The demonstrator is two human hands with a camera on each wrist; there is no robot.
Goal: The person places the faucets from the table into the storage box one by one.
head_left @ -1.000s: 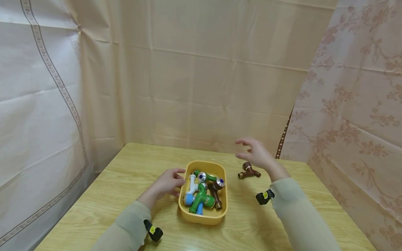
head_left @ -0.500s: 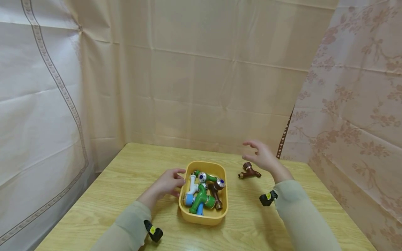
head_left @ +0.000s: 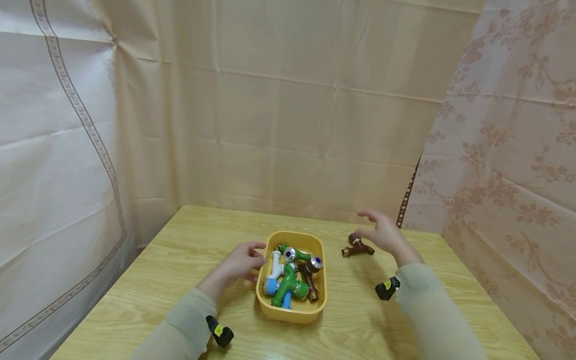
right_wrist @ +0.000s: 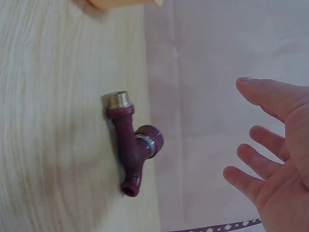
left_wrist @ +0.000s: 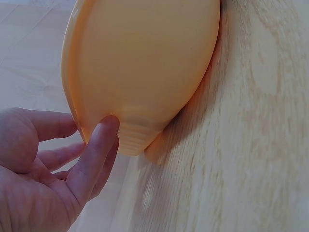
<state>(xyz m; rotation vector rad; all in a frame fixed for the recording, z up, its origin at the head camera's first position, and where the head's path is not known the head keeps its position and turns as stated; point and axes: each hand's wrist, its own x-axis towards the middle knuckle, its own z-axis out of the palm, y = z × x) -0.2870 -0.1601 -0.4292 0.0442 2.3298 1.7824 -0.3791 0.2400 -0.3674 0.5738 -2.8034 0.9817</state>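
Note:
A yellow plastic tub (head_left: 292,315) stands on the table with several taps inside. Among them are a green tap (head_left: 286,285), a white tap with a blue knob (head_left: 276,267) and a brown tap (head_left: 308,281). My left hand (head_left: 238,261) touches the tub's left side with loosely bent fingers; the left wrist view has fingertips (left_wrist: 110,124) against the outer wall. Another brown tap (head_left: 358,247) with a brass thread lies on the table right of the tub. My right hand (head_left: 386,236) hovers just above and behind that tap, fingers spread, holding nothing.
The wooden table (head_left: 180,300) reaches back to a beige curtain (head_left: 288,125). A patterned cloth (head_left: 508,175) hangs on the right, a pale one (head_left: 58,150) on the left. Black wrist cameras (head_left: 388,288) sit on both sleeves.
My right hand has moved right and sunk lower, closer to the loose brown tap. My left hand, the tub and the taps have stayed in place.

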